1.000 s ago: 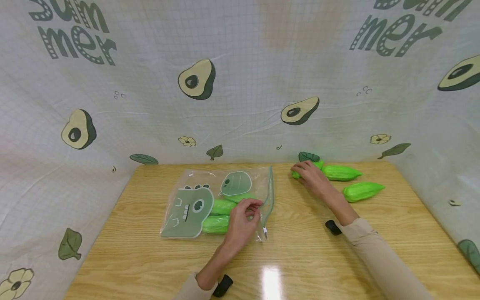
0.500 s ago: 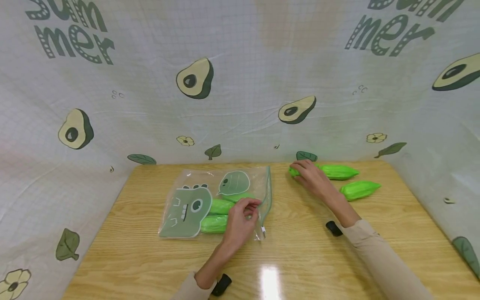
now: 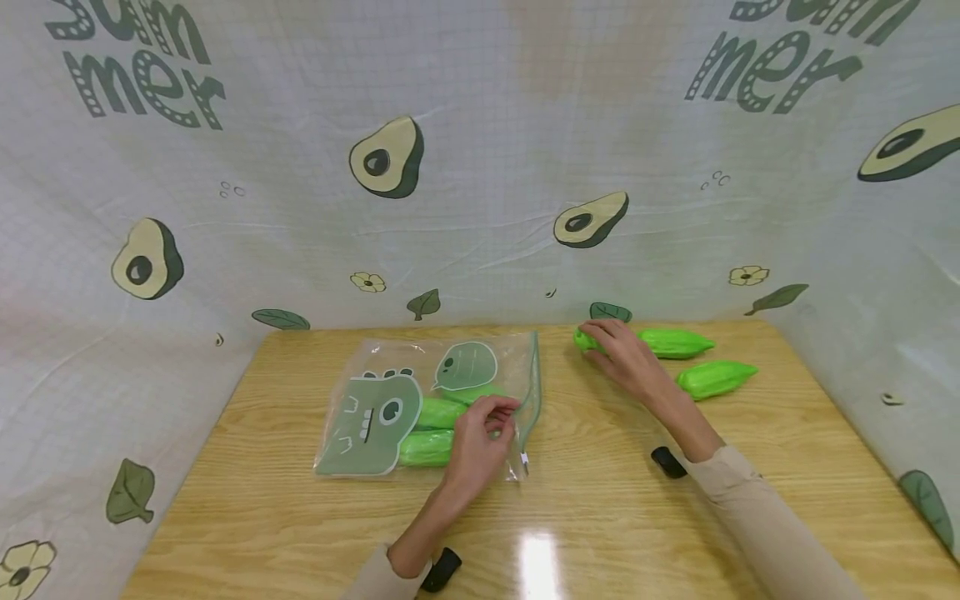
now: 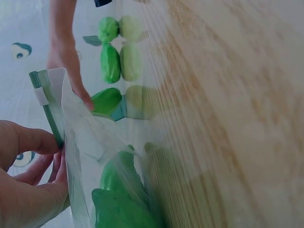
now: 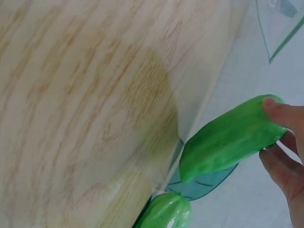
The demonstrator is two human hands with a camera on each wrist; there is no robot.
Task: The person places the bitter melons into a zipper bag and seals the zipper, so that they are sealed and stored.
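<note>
On the left of the table, in the head view, lies a clear zip bag (image 3: 375,425) printed with a green monster, with several green ribbed vegetables (image 3: 426,448) inside. My left hand (image 3: 480,442) pinches the upper layer at the bag's mouth, near the green zip edge (image 4: 51,116), and the mouth gapes. At the back edge of the table my right hand (image 3: 618,354) grips another green ribbed vegetable (image 5: 228,135) between thumb and fingers by one end. In the right wrist view this vegetable is tilted; its contact with the table cannot be told.
Two more green ribbed vegetables lie at the back right, one (image 3: 675,343) beside my right hand and one (image 3: 716,379) nearer. A patterned cloth (image 3: 480,167) hangs along the table's back and sides. Bare wood (image 3: 600,525) lies in front.
My right hand has shifted slightly, and its vegetable has turned so that the far end no longer shows past the hand. My left hand stays on the bag. The head view has shifted a little.
</note>
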